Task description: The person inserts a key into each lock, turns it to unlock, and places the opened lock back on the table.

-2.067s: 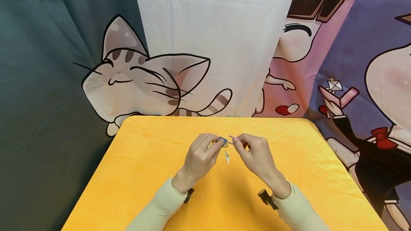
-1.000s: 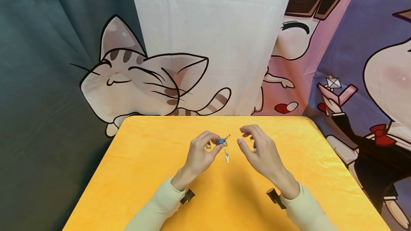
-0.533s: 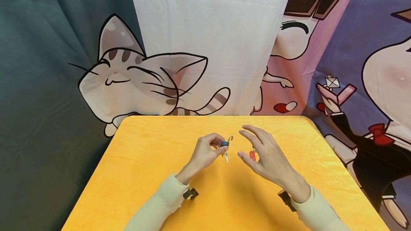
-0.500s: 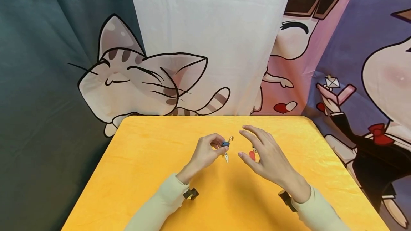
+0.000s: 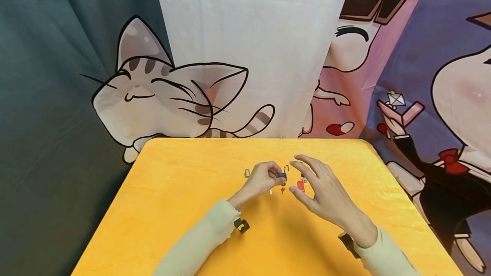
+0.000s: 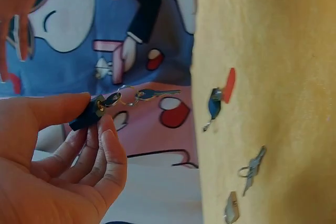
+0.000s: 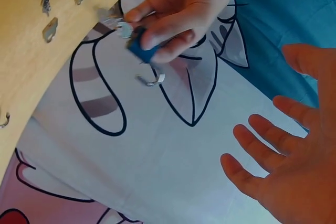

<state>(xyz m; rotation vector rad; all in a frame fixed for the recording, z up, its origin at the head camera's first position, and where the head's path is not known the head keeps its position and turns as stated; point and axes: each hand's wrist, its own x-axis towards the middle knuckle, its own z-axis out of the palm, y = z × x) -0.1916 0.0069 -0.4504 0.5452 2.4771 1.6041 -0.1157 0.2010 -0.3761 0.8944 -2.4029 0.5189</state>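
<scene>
The head view shows a person's left hand (image 5: 264, 179) holding a small blue padlock (image 5: 282, 176) in the air over a table with a bright yellow cloth top (image 5: 172, 208). The thumb and fingers of this hand pinch the body of the lock. A bent gold-coloured metal bar (image 5: 286, 168) sticks up from the lock, with one end out and free. In the left wrist view, a thin round metal ring (image 6: 127, 96) joins two keys. One seems to be in the bottom of the lock, and the other small metal key (image 6: 159, 93) dangles from the ring.

The right hand (image 5: 330, 196) is near the lock but apart from it. Its fingers are spread, a little bent, and the thumb points away from them.

On the table, a flat red tag (image 5: 301, 186) lies near the right thumb, touching a dark blue thing (image 6: 214, 103). A pair of silver keys (image 6: 253, 170) lies on the cloth too. A small brass-coloured padlock (image 5: 247, 173) sits just past the left hand. Behind the table hangs a big cloth with a smiling cartoon cat (image 5: 153, 101).
</scene>
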